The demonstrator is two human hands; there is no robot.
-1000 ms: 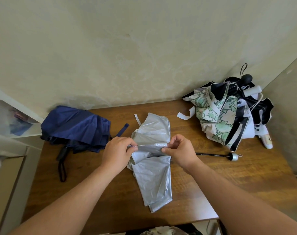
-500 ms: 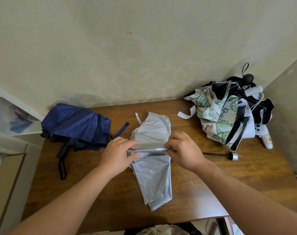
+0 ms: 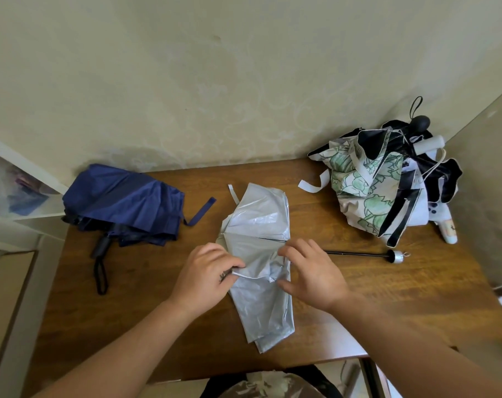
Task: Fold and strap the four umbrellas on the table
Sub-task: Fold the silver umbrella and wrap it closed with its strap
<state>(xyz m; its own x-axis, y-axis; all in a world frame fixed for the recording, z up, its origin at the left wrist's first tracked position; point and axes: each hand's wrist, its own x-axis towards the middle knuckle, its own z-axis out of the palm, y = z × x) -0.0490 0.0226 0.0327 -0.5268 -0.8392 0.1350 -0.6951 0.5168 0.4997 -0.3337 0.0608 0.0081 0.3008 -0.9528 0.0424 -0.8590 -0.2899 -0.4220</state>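
From the head camera, the silver umbrella (image 3: 258, 254) lies flat on the wooden table (image 3: 416, 297), directly under and between both hands. The left hand (image 3: 206, 277) is closed in a pinch on a fold of the silver fabric at the canopy's left edge. The right hand (image 3: 313, 274) rests spread and open on the canopy's right side, fingers pressing the cloth down, gripping nothing. The thin black shaft (image 3: 356, 254) runs out past the right hand's fingertips to a small silver end cap (image 3: 397, 256).

The canopy looks thin, light and slick, so it will likely slide and spring out of its pleats unless pinned; the ribs beneath give the only stiffness. The best hold seems to be along a rib line or the fabric edge, not the loose middle. Its white strap (image 3: 232, 193) lies beyond the left hand, at the far end of the canopy.

Left of the left hand sits the navy umbrella (image 3: 123, 205), well apart. Beyond the right hand, the floral umbrella (image 3: 367, 191) and a black one (image 3: 445, 173) are heaped in the corner. The near table edge is close below the canopy's tip; bare wood right of the right hand offers room.
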